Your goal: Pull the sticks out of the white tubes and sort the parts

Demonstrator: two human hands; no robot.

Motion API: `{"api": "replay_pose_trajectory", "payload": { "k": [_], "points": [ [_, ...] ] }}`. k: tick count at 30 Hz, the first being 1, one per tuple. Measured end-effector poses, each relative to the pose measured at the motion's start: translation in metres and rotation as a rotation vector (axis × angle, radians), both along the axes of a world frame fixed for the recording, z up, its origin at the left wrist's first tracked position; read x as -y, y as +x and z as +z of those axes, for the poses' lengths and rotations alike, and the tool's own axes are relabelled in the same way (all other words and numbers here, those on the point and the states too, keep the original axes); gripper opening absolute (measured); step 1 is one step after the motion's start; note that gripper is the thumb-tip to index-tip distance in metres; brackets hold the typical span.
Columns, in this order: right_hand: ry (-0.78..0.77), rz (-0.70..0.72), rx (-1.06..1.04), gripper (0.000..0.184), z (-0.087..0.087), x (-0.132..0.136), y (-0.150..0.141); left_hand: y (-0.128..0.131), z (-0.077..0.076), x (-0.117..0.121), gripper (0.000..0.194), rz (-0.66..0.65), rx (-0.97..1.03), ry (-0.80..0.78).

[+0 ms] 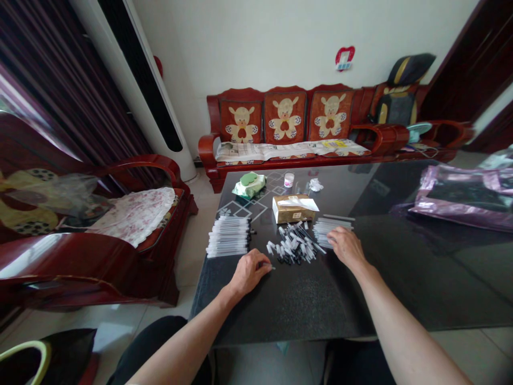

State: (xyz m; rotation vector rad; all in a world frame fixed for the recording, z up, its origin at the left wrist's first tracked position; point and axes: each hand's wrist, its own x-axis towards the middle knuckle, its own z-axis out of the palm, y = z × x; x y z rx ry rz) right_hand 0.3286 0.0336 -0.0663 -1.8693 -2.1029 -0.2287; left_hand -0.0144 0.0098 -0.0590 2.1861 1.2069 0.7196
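Observation:
My left hand is closed in a pinch at the front left of the dark table, and a small translucent pen piece peeks out at its fingertips. To the right, my right hand bends its fingers onto a row of whitish, see-through pen barrels, pinching at the row's near end. Between both hands lies a loose heap of pen caps and black pen parts. A neat stack of pens, their black ends facing right, lies beyond my left hand.
Behind the heap stands a tissue box. Farther back are a green wipes pack, a small white cup and a crumpled tissue. A purple-edged plastic bag lies on the right. A wooden sofa is beyond the table.

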Motion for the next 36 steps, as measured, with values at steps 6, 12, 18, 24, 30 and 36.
{"api": "replay_pose_trajectory", "payload": {
  "k": [6, 12, 18, 24, 30, 36],
  "points": [
    [0.009, -0.021, 0.047, 0.015, 0.000, 0.000, -0.004, 0.005, -0.012, -0.002, 0.010, 0.001, -0.001, 0.039],
    [0.060, 0.032, 0.006, 0.018, 0.014, 0.006, -0.036, 0.009, -0.020, -0.002, 0.013, 0.019, 0.024, 0.073],
    [-0.036, 0.213, -0.121, 0.016, 0.017, 0.026, -0.083, 0.016, -0.023, -0.001, 0.026, 0.034, 0.129, 0.054],
    [-0.083, 0.311, -0.178, 0.013, 0.016, 0.039, -0.105, 0.017, -0.018, 0.006, 0.027, 0.003, 0.188, 0.027],
    [-0.058, 0.233, -0.211, 0.015, 0.021, 0.039, -0.100, -0.025, 0.010, -0.011, 0.027, 0.167, -0.085, 0.180],
    [-0.054, 0.168, -0.159, 0.019, 0.024, 0.040, -0.104, -0.056, 0.010, -0.028, 0.015, 0.268, -0.436, 0.199]
  ]
}}
